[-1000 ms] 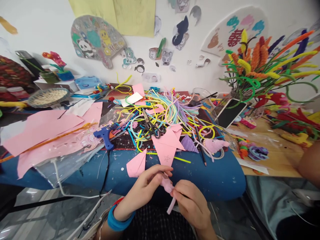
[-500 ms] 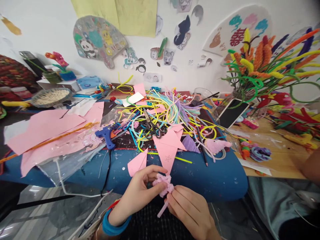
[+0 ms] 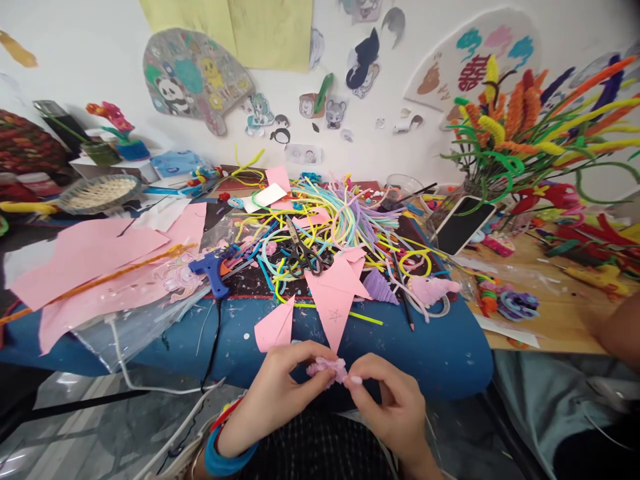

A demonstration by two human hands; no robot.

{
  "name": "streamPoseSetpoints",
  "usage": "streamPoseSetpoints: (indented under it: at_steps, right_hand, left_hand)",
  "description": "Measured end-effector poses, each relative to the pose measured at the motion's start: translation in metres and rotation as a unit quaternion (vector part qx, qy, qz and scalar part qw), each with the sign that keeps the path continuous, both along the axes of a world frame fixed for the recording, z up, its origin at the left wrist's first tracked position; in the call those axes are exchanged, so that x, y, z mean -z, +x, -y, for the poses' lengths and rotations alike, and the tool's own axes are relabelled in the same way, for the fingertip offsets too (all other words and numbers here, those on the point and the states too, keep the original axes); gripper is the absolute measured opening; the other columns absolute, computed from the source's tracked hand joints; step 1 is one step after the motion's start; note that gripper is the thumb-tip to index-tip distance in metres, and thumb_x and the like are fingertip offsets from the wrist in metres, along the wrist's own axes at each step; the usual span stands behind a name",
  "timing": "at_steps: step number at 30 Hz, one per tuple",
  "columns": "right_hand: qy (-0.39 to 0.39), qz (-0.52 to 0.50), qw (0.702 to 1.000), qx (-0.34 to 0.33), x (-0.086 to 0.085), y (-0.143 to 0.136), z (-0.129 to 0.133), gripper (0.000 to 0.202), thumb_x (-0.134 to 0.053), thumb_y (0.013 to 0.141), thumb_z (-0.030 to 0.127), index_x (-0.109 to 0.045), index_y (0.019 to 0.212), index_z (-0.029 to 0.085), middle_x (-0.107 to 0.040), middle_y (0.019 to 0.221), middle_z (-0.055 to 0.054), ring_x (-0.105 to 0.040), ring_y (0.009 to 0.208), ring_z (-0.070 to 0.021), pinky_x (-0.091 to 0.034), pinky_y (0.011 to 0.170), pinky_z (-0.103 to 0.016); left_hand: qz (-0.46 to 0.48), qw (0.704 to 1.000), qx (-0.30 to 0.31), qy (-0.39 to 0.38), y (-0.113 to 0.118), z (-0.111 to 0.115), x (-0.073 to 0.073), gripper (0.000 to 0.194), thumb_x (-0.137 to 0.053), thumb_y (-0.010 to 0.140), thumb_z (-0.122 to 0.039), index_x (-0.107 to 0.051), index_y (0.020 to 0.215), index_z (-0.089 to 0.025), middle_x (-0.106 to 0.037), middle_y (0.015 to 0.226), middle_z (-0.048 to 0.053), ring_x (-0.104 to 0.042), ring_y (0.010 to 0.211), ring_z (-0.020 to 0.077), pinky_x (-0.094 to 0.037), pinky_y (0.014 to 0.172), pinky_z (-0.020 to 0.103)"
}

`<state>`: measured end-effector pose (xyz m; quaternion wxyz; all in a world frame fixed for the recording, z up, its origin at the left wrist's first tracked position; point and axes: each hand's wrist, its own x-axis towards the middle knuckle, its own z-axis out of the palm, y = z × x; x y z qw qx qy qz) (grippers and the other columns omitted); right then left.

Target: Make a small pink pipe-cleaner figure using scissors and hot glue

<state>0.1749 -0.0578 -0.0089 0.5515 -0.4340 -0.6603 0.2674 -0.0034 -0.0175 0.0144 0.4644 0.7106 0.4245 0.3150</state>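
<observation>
A pale pink pipe-cleaner shape point(image 3: 326, 367), fuzzy and coiled, is held over the front edge of the table. My left hand point(image 3: 283, 393) pinches it between thumb and fingers. At its right end, the thumb and forefinger of my right hand point(image 3: 393, 403) are closed on it; exactly which strand they grip is hard to see. Just beyond lies folded pink paper point(image 3: 334, 303) with a star drawn on it, and a smaller pink paper piece point(image 3: 276, 327) is left of that.
Black-handled scissors point(image 3: 303, 250) rest among a heap of coloured pipe cleaners point(image 3: 345, 213). A blue glue gun point(image 3: 215, 270) sits to the left, its cord hanging off the edge. On the right are a pencil point(image 3: 406, 303), a propped phone point(image 3: 465, 223) and another person's arm point(image 3: 617, 330).
My right hand has turned and opened out from flat fingers to a thumb-and-forefinger pinch. The pink shape has tilted flatter, and its hanging tail no longer shows.
</observation>
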Motion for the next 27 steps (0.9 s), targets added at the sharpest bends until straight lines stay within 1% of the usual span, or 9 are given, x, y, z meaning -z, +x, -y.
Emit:
streamPoseSetpoints:
  at_steps: [2, 5, 7, 10, 13, 15, 18, 22, 27]
  right_hand:
    - [-0.102, -0.054, 0.993, -0.018, 0.000, 0.002, -0.002, 0.011, -0.063, 0.082, 0.011, -0.061, 0.078, 0.021, -0.062, 0.070, 0.002, -0.059, 0.063, -0.0115, -0.049, 0.059, -0.022]
    - [-0.205, -0.146, 0.967, -0.049, 0.002, 0.004, -0.008, 0.011, -0.068, 0.081, 0.021, -0.062, 0.072, 0.020, -0.055, 0.068, 0.003, -0.054, 0.062, -0.0102, -0.045, 0.056, -0.020]
    - [-0.263, -0.212, 0.938, -0.073, 0.005, 0.003, -0.011, 0.014, -0.070, 0.080, 0.027, -0.062, 0.071, 0.019, -0.053, 0.068, 0.003, -0.051, 0.059, -0.0089, -0.043, 0.055, -0.020]
    - [-0.334, -0.297, 0.889, -0.105, 0.008, -0.001, -0.014, 0.019, -0.071, 0.080, 0.033, -0.062, 0.073, 0.018, -0.054, 0.066, 0.003, -0.050, 0.055, -0.0084, -0.043, 0.053, -0.021]
    - [-0.359, -0.350, 0.859, -0.105, 0.008, -0.006, -0.013, 0.023, -0.074, 0.076, 0.036, -0.062, 0.072, 0.016, -0.054, 0.064, 0.003, -0.049, 0.055, -0.0085, -0.042, 0.051, -0.020]
    - [-0.368, -0.381, 0.843, -0.095, 0.006, -0.009, -0.013, 0.025, -0.077, 0.073, 0.036, -0.062, 0.071, 0.016, -0.055, 0.064, 0.002, -0.048, 0.056, -0.0085, -0.042, 0.051, -0.019]
    - [-0.372, -0.415, 0.827, -0.079, 0.003, -0.012, -0.014, 0.026, -0.079, 0.070, 0.035, -0.061, 0.071, 0.017, -0.058, 0.068, 0.002, -0.050, 0.058, -0.0086, -0.045, 0.054, -0.019]
    - [-0.376, -0.443, 0.810, -0.079, 0.003, -0.013, -0.017, 0.029, -0.081, 0.066, 0.034, -0.058, 0.068, 0.017, -0.056, 0.067, 0.002, -0.050, 0.057, -0.0087, -0.046, 0.056, -0.020]
    - [-0.392, -0.480, 0.774, -0.128, 0.011, -0.012, -0.019, 0.030, -0.080, 0.066, 0.033, -0.053, 0.067, 0.018, -0.051, 0.065, 0.004, -0.045, 0.057, -0.0083, -0.041, 0.055, -0.019]
  left_hand:
    - [0.002, 1.000, 0.024, -0.004, 0.000, -0.002, -0.002, 0.012, -0.063, 0.082, -0.019, -0.072, 0.089, -0.018, -0.075, 0.082, 0.003, -0.067, 0.072, 0.0144, -0.049, 0.067, 0.021]
    - [0.026, 0.998, 0.053, -0.020, 0.000, -0.005, -0.003, 0.011, -0.062, 0.082, -0.017, -0.072, 0.087, -0.017, -0.075, 0.082, 0.002, -0.067, 0.075, 0.0144, -0.049, 0.069, 0.021]
    - [0.042, 0.997, 0.061, -0.032, 0.000, -0.007, -0.002, 0.011, -0.062, 0.082, -0.016, -0.072, 0.087, -0.018, -0.075, 0.083, 0.002, -0.066, 0.076, 0.0143, -0.049, 0.069, 0.021]
    - [0.051, 0.996, 0.059, -0.043, 0.000, -0.008, 0.001, 0.011, -0.063, 0.082, -0.016, -0.072, 0.087, -0.018, -0.074, 0.083, 0.003, -0.065, 0.074, 0.0143, -0.048, 0.067, 0.021]
    - [0.052, 0.997, 0.040, -0.048, 0.002, -0.007, 0.004, 0.012, -0.064, 0.080, -0.014, -0.072, 0.088, -0.017, -0.074, 0.081, 0.003, -0.064, 0.071, 0.0143, -0.047, 0.066, 0.022]
    - [0.060, 0.996, 0.016, -0.057, 0.004, -0.006, 0.006, 0.013, -0.064, 0.078, -0.014, -0.072, 0.088, -0.017, -0.073, 0.079, 0.003, -0.064, 0.070, 0.0143, -0.048, 0.065, 0.022]
    - [0.108, 0.989, -0.028, -0.095, 0.008, -0.005, 0.008, 0.011, -0.066, 0.077, -0.016, -0.070, 0.088, -0.016, -0.072, 0.077, 0.003, -0.064, 0.068, 0.0139, -0.049, 0.062, 0.021]
    - [0.201, 0.964, -0.063, -0.164, 0.014, -0.005, 0.013, 0.011, -0.071, 0.074, -0.017, -0.067, 0.083, -0.015, -0.070, 0.072, 0.001, -0.064, 0.064, 0.0124, -0.049, 0.059, 0.020]
    - [0.302, 0.918, -0.057, -0.251, 0.021, -0.005, 0.019, 0.018, -0.078, 0.069, -0.020, -0.064, 0.079, -0.014, -0.068, 0.066, -0.001, -0.060, 0.057, 0.0089, -0.046, 0.055, 0.017]
